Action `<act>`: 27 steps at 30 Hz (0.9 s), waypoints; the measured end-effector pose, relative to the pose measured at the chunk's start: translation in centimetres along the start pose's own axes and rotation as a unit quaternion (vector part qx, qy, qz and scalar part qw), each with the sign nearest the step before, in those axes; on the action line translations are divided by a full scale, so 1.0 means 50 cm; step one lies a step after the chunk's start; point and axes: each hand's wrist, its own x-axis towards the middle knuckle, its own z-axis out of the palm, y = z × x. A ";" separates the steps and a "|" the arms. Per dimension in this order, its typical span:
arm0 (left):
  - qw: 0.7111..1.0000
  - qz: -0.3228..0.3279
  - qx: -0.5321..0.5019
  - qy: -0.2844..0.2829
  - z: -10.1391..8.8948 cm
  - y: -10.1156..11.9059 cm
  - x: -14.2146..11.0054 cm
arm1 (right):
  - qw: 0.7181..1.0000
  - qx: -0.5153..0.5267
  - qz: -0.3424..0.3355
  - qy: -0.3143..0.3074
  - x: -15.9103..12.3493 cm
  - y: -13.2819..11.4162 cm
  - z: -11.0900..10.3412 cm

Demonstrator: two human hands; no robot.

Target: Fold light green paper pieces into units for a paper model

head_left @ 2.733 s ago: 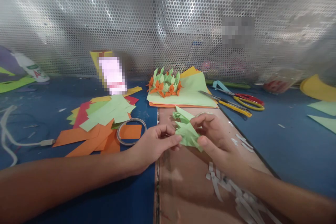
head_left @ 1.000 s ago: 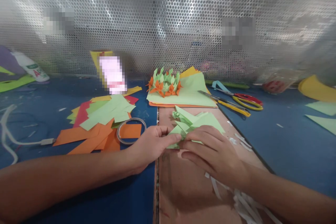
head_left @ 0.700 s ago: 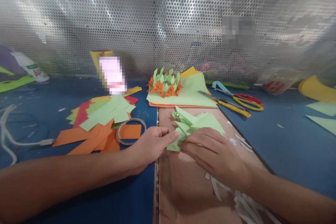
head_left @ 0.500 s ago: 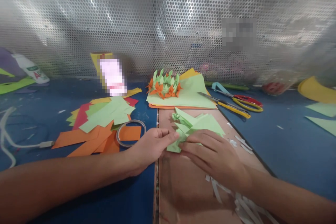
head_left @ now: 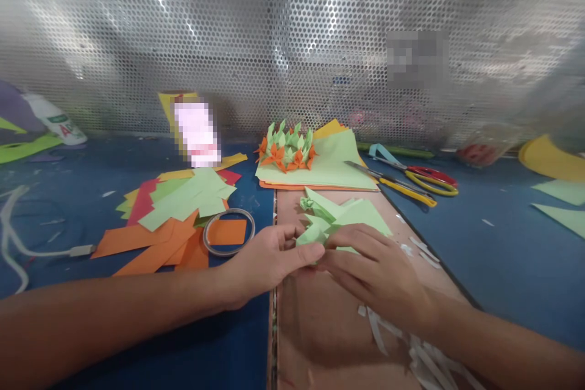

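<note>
A light green folded paper piece (head_left: 339,219) lies on the brown board (head_left: 329,329) in the middle. My left hand (head_left: 267,259) pinches its near left corner between thumb and fingers. My right hand (head_left: 372,271) lies over the paper's near side with fingers pressed down on it, touching the left fingertips. A small folded green shape (head_left: 308,202) sits just behind the paper.
Orange, green and red paper cut-offs (head_left: 176,210) and a clear tape ring (head_left: 228,230) lie to the left. A green and orange paper flower ring (head_left: 287,147) rests on stacked sheets (head_left: 338,167). Scissors (head_left: 411,180) lie at right, white strips (head_left: 411,347) near my right wrist.
The paper was lifted between both hands, then laid flat on the board. Since then my left thumb has slid right over the corner toward my right fingertips.
</note>
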 end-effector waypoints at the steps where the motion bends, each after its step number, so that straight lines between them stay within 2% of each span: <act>1: 1.000 0.007 0.001 0.000 -0.001 -0.003 0.000 | 1.000 0.010 0.007 0.001 0.001 0.001 0.001; 12: 0.996 0.079 0.034 -0.027 -0.004 -0.021 -0.004 | 0.980 0.109 0.163 0.031 0.011 -0.010 0.012; 17: 0.995 0.086 0.041 -0.031 -0.005 -0.030 -0.003 | 0.979 0.109 0.169 0.043 0.012 -0.014 0.012; 22: 0.995 0.083 0.034 -0.035 -0.003 -0.029 -0.004 | 0.979 0.128 0.156 0.028 0.011 -0.013 0.012; 27: 0.996 0.080 0.033 -0.033 0.001 -0.025 -0.006 | 0.968 0.149 0.201 0.019 0.009 -0.015 0.013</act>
